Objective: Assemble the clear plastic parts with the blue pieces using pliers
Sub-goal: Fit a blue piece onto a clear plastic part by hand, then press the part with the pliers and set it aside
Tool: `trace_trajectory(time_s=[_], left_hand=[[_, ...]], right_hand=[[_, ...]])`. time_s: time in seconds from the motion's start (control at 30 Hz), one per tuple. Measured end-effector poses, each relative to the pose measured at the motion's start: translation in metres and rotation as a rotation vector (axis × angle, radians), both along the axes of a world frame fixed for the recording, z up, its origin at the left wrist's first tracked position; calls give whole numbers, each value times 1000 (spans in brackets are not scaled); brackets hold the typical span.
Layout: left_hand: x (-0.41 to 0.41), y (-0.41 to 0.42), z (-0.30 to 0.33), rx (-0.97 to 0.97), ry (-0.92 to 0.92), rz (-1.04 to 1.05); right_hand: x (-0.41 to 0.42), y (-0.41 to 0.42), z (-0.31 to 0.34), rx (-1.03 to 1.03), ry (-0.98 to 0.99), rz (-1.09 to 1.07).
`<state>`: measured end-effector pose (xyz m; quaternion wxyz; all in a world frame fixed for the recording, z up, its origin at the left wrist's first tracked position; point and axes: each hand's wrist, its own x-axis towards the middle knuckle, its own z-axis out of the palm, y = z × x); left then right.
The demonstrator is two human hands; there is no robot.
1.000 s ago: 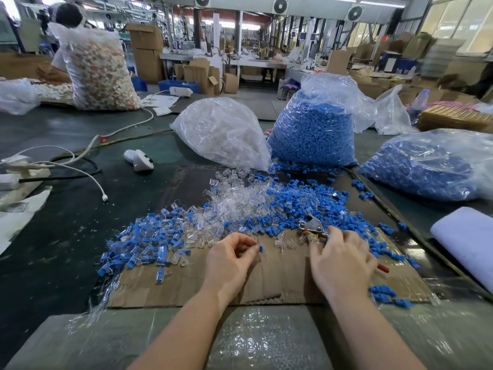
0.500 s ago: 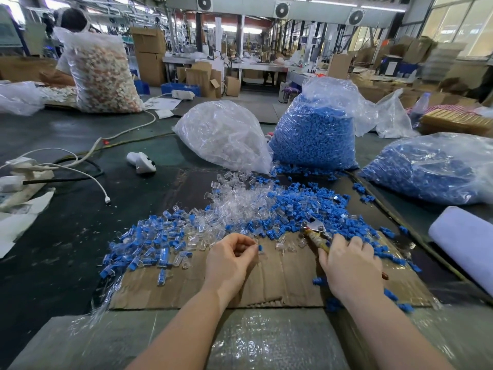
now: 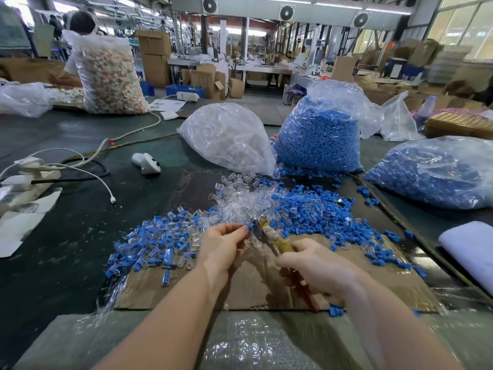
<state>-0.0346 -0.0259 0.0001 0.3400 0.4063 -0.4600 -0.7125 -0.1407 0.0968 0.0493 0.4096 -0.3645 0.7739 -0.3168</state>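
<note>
My left hand (image 3: pixel 222 245) pinches a small clear part with a blue piece at its fingertips. My right hand (image 3: pixel 317 265) grips the pliers (image 3: pixel 269 236), whose tape-wrapped jaws point up-left and meet the piece at my left fingertips. Red handle ends stick out below my right hand. A heap of loose clear parts (image 3: pixel 240 201) and loose blue pieces (image 3: pixel 312 212) lies on the cardboard sheet (image 3: pixel 256 292) just beyond my hands. A pile of joined clear-and-blue parts (image 3: pixel 157 241) spreads to the left.
Behind the heap stand a bag of clear parts (image 3: pixel 229 137) and two bags of blue pieces (image 3: pixel 320 140) (image 3: pixel 437 172). A white handheld device (image 3: pixel 146 162) and cables (image 3: pixel 88 172) lie at left. White foam (image 3: pixel 469 249) lies at right. A person sits far left behind a full bag (image 3: pixel 109 76).
My right hand has lifted the pliers off the blue pile and swung them left to my left fingertips. My left hand stays in place, holding its piece.
</note>
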Motion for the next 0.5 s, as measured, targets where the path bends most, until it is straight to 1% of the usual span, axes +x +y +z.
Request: trace_trajectory(time_s=[0.07, 0.23, 0.5], left_hand=[[-1, -2, 0, -11, -16, 28], [-2, -3, 2, -28, -77, 59], [-1, 4, 9, -57, -121, 86]], right_hand=[[2, -2, -3, 22, -59, 19], [5, -3, -3, 38, -85, 29], [5, -1, 2, -2, -47, 122]])
